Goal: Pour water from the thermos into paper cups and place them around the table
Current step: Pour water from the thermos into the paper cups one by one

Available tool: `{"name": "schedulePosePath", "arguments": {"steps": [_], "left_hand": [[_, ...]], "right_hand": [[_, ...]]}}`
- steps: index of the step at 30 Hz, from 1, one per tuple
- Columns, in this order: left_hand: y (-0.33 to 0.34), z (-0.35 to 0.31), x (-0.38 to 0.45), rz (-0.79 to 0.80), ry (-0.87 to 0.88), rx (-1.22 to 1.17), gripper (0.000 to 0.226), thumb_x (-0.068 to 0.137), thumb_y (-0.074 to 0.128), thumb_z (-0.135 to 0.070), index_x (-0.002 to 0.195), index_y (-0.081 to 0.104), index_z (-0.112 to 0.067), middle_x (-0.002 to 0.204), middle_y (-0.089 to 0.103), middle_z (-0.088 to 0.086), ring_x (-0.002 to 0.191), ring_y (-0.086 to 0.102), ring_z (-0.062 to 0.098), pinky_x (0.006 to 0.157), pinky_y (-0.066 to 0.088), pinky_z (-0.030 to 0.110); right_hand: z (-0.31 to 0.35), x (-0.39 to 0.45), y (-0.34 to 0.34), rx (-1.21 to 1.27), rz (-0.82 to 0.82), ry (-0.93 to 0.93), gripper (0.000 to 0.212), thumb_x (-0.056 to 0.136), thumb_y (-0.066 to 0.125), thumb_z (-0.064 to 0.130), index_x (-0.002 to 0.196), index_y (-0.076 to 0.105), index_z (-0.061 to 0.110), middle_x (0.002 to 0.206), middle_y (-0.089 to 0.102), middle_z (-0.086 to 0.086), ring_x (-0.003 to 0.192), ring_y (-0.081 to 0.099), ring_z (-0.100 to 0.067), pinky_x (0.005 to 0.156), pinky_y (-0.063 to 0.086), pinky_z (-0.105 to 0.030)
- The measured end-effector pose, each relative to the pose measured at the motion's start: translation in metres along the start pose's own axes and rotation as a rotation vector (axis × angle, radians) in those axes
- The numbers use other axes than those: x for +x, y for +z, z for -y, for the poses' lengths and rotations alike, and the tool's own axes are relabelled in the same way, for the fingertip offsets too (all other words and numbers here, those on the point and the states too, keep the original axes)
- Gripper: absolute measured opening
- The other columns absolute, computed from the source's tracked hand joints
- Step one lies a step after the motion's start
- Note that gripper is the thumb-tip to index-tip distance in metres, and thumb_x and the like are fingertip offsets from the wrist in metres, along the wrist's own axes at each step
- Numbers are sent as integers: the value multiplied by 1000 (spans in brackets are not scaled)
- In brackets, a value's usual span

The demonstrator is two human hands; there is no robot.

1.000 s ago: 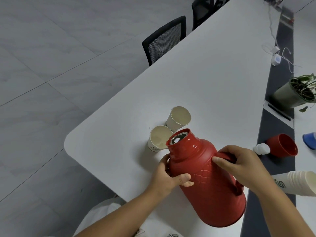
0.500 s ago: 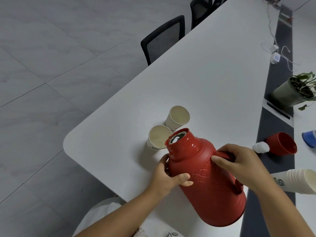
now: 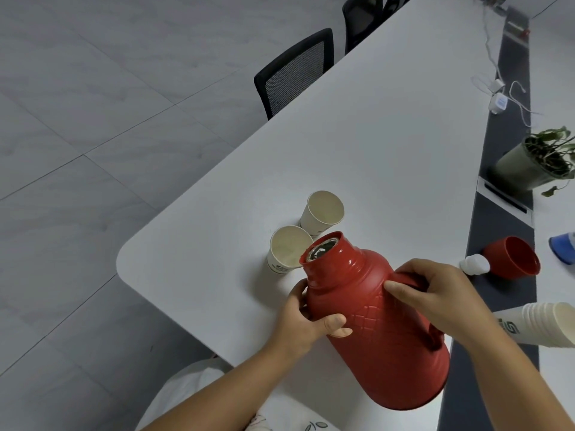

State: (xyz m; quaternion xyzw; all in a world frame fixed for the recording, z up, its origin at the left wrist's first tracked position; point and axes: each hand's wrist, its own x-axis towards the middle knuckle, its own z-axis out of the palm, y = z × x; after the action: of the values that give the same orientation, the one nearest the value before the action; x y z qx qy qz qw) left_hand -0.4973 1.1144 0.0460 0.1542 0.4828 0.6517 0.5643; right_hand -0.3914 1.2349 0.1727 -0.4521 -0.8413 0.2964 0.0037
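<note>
**Thermos tilted toward cups**

Glossy red plastic thermos (image 3: 382, 331), quilted body, uncapped, is tilted above white table (image 3: 389, 144). Left hand (image 3: 306, 325) cups its neck; right hand (image 3: 435, 293) grips handle. Mouth overhangs near beige paper cup (image 3: 287, 250); second paper cup (image 3: 323, 211) just beyond.

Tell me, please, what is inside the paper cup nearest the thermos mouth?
The near cup shows a pale bare inner wall. The thermos mouth covers its right rim, and I cannot tell whether any water lies at the bottom.

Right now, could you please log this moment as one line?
pouring | thermos tilted, open | left hand on body | right hand on handle | near cup under mouth
</note>
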Motion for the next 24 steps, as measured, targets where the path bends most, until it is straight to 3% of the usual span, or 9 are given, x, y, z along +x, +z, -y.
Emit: {"name": "schedulePosePath", "arguments": {"steps": [3,8,12,24], "left_hand": [[1,0,0,5,5,8,70,36,78,-29,98,48,-28,97,62,-1,76,67,-2,61,51,12],[1,1,1,2,20,12,59,46,76,-14,97,49,-27,96,62,0,74,67,-2,60,51,11],[1,1,0,2,15,-2,69,34,77,-31,97,49,-26,95,62,-2,75,68,-1,60,51,12],[1,2,0,4,30,10,68,35,76,-34,97,50,-26,94,62,-1,74,68,-1,60,51,11]], "right_hand": [[1,0,-1,-1,-5,-4,21,76,68,21,64,56,34,68,63,10,67,58,-3,54,42,-5],[2,0,-2,-11,-2,-3,20,76,68,21,65,57,33,69,64,9,68,59,-4,55,42,-12],[3,-1,-2,-6,-4,2,19,76,68,21,65,57,32,69,64,8,68,59,-6,57,42,-17],[4,-3,-2,-3,-14,23,18,76,68,21,65,58,31,68,65,6,68,60,-7,57,42,-18]]}}
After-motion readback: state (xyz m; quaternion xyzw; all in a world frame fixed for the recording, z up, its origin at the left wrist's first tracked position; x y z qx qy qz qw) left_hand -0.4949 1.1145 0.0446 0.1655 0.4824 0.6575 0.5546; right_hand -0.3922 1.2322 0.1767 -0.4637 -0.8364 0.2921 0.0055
